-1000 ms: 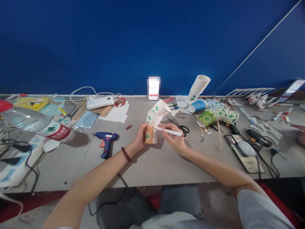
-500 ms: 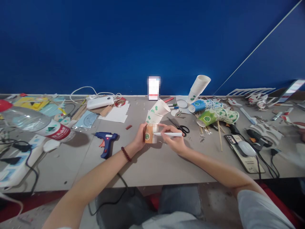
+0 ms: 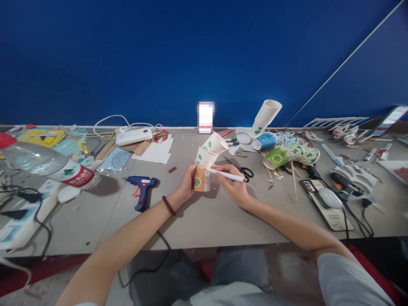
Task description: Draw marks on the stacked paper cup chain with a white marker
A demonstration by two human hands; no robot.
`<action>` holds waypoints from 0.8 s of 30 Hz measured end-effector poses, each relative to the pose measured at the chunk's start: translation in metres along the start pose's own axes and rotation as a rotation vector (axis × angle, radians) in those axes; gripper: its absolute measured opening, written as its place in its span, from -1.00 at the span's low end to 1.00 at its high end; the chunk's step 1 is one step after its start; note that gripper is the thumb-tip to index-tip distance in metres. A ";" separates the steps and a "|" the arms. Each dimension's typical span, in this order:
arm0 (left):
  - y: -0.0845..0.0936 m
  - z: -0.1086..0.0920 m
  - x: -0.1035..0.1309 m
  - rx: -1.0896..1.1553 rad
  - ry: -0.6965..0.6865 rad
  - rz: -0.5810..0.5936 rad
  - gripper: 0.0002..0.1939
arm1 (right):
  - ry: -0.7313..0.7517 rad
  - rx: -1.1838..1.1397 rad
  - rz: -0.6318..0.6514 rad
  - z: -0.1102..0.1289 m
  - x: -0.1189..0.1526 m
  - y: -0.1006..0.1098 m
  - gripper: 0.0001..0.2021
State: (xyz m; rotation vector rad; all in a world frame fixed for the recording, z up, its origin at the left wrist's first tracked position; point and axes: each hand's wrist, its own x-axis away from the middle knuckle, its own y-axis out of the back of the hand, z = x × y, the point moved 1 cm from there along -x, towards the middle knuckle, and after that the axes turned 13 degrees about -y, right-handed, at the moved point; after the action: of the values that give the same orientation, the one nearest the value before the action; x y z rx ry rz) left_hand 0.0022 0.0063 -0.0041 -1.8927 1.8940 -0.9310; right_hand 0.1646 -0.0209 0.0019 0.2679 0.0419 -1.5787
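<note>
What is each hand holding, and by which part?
The left hand holds a bent stack of paper cups by the lowest cup's side; the right hand grips a white marker near its tip.

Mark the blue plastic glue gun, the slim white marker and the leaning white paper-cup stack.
Blue plastic glue gun (image 3: 145,187), head view: body.
Slim white marker (image 3: 232,176), head view: barrel.
Leaning white paper-cup stack (image 3: 265,117), head view: side.

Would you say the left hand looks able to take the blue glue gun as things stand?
Probably not yet: the left hand is holding the joined paper cups. The blue glue gun lies nearby, though, and nothing tall seems to stand between.
</note>
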 end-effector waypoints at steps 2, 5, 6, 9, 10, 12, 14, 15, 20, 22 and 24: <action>0.001 0.000 0.000 0.001 -0.009 0.002 -0.75 | 0.007 -0.001 0.018 0.000 0.000 0.000 -0.92; 0.000 -0.001 0.000 -0.012 -0.023 0.003 -0.78 | 0.030 -0.001 0.048 0.001 0.000 0.001 -0.97; 0.000 -0.001 -0.001 -0.019 -0.026 -0.002 -0.78 | 0.037 0.003 0.056 0.002 0.000 0.001 -0.97; 0.001 0.000 -0.002 -0.030 -0.040 -0.019 -0.79 | 0.056 0.009 0.082 0.004 0.000 0.001 -0.95; 0.002 0.000 -0.002 -0.029 -0.047 -0.026 -0.79 | 0.061 0.006 0.093 0.004 0.001 0.001 -0.95; 0.004 0.001 -0.003 -0.031 -0.054 -0.032 -0.79 | 0.065 -0.003 0.113 0.006 0.001 0.001 -0.93; 0.005 0.001 -0.003 -0.038 -0.046 -0.029 -0.77 | 0.058 -0.011 0.129 0.007 0.001 0.000 -0.91; 0.006 0.001 -0.003 -0.041 -0.039 -0.026 -0.76 | 0.053 -0.014 0.134 0.008 0.001 0.000 -0.91; 0.004 0.000 -0.002 -0.051 -0.039 -0.004 -0.74 | 0.039 -0.021 0.149 0.010 0.002 0.000 -0.90; 0.002 -0.002 0.000 -0.052 -0.045 0.005 -0.73 | 0.032 -0.012 0.153 0.011 0.002 0.000 -0.91; -0.001 -0.003 0.001 -0.045 -0.045 0.009 -0.73 | 0.025 0.003 0.157 0.012 0.003 0.000 -0.91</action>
State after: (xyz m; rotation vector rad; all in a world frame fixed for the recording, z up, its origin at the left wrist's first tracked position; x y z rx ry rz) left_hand 0.0008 0.0061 -0.0013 -1.9124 1.9107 -0.8425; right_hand 0.1625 -0.0259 0.0130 0.2861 0.0369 -1.4194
